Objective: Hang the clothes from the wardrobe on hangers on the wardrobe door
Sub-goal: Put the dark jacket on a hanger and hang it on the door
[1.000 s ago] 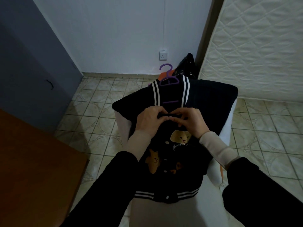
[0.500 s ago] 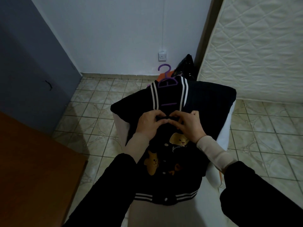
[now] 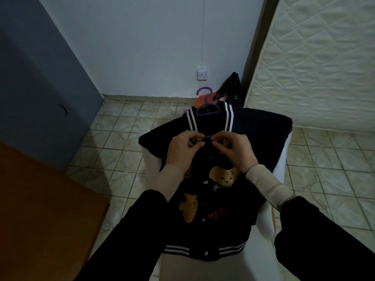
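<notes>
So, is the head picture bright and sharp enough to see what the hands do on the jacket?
Head view: dim, bluish light; the black jacket loses detail, so what the left hand and right hand pinch below the collar is unclear. Wide-angle distortion bends the wall edges. No glare, little blur.

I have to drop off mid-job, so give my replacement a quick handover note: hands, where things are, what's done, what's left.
Left hand and right hand: both pinch the jacket's front edges together just below the collar, seemingly closing the top snap.
Black jacket lies flat, front up, on a white surface.
Purple hanger is already inside it, hook sticking out past the striped collar.
Done: hanger inserted; lower snaps look closed.
Left: finish the top snap, lift by the hook, hang on the wardrobe door.
</notes>
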### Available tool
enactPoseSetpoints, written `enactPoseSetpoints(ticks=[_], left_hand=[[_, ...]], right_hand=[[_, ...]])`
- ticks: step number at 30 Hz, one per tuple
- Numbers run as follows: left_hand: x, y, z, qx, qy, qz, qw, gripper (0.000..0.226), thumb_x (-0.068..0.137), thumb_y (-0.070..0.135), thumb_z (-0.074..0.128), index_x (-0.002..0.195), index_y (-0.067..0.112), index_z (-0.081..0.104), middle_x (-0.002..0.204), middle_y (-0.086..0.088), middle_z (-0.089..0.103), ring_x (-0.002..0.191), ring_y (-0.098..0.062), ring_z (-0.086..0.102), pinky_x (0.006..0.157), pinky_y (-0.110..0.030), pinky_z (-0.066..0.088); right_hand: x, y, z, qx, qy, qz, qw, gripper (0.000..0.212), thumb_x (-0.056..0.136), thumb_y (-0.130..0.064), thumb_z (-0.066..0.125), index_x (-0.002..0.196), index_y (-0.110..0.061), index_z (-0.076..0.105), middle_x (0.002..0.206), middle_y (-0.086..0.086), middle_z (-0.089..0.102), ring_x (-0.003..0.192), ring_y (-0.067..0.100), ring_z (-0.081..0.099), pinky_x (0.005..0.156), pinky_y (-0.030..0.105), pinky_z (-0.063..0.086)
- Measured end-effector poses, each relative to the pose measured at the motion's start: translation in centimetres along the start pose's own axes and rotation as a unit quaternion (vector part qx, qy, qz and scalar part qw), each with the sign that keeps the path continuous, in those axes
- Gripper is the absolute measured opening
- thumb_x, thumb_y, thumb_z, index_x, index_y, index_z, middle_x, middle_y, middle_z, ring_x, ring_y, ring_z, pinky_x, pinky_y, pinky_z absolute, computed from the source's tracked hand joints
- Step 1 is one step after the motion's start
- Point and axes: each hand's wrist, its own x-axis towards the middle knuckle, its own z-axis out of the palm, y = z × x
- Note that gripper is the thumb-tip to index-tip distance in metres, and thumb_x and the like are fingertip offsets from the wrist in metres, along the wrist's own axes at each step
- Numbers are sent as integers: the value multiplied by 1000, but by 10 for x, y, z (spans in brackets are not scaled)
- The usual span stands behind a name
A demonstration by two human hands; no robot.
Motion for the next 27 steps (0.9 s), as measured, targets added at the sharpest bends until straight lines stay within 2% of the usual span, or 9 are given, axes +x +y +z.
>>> enactPoseSetpoints(ticks=[3,7,9,11,16,19,21,24,27], left_hand=[[19,5,-8,8,26,7,1000,19,83,12,66,101,18,69,92,5,66,75,-9,55,69,-9,41],[49,11,-12,13,52,6,999,18,85,10,62,100,16,69,96,-2,68,83,-15,58,77,-25,47],[64,12,-12,27,61,9,998,19,86,10,60,100,16,69,99,-3,68,88,-16,58,80,-28,48],[78,11,-10,55,76,14,996,19,85,11,59,101,16,69,100,-6,67,95,-21,58,83,-33,47],[103,9,-4,167,73,-56,982,24,90,25,55,112,20,62,119,-3,57,117,-23,43,93,-38,38],[108,8,0,141,20,-124,982,34,90,39,53,117,19,58,121,-8,57,115,-29,49,91,-39,43],[107,8,2,135,-8,-139,981,39,90,44,53,121,21,54,117,-9,61,109,-30,56,88,-37,44],[106,7,3,143,-4,-132,981,40,89,42,54,125,25,50,115,-10,63,109,-30,57,92,-38,42],[104,9,1,126,15,-113,986,32,88,39,56,119,28,56,114,-6,65,109,-29,57,94,-39,39]], right_hand=[[20,-11,-11,-26,34,4,999,11,85,-15,64,94,-20,67,72,-19,58,60,6,54,65,27,46],[51,-22,-22,-63,61,17,996,13,84,-15,62,95,-21,66,83,-11,62,66,6,51,66,22,36],[68,-22,-24,-75,65,15,995,16,81,-14,62,96,-19,65,91,-4,65,77,13,57,73,27,43],[85,-20,-25,-103,57,20,993,17,81,-14,61,98,-16,64,98,3,63,91,23,60,85,40,45],[114,-13,-19,-228,-5,100,968,36,89,-33,54,122,-19,52,130,6,48,124,26,41,101,43,27],[123,-11,-17,-234,-60,164,957,45,91,-43,50,128,-18,47,133,10,50,124,30,43,103,44,29],[124,-11,-15,-222,-101,178,953,42,91,-43,49,124,-17,50,128,11,55,120,30,49,101,44,34],[119,-11,-16,-212,-72,148,963,31,92,-32,50,118,-15,55,120,14,60,113,33,54,97,45,41],[113,-17,-20,-189,-20,125,974,26,92,-25,51,116,-15,56,114,15,63,109,34,56,93,46,43]])
